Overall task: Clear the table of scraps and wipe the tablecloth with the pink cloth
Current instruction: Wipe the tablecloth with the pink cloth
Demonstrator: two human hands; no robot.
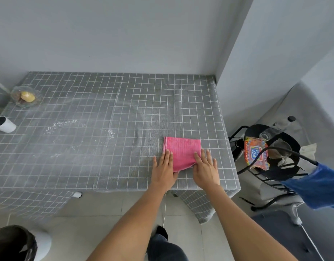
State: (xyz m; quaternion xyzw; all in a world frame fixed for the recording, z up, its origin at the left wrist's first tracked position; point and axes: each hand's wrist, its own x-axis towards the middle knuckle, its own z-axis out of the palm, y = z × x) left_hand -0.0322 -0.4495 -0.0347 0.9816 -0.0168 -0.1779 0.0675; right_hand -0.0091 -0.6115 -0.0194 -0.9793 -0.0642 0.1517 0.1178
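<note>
Left of us, pale crumbs [68, 127] streak the tablecloth [87, 102]. Our left hand [165, 168] and right hand [205, 170] lie flat, fingers straight, on the pink cloth [183, 151], its near edge under both, so we judge the wipe heads leftward.

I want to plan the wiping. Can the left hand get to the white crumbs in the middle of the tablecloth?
Probably yes: the left hand lies flat on the pink cloth, and only bare tablecloth separates it from the white crumbs.
</note>
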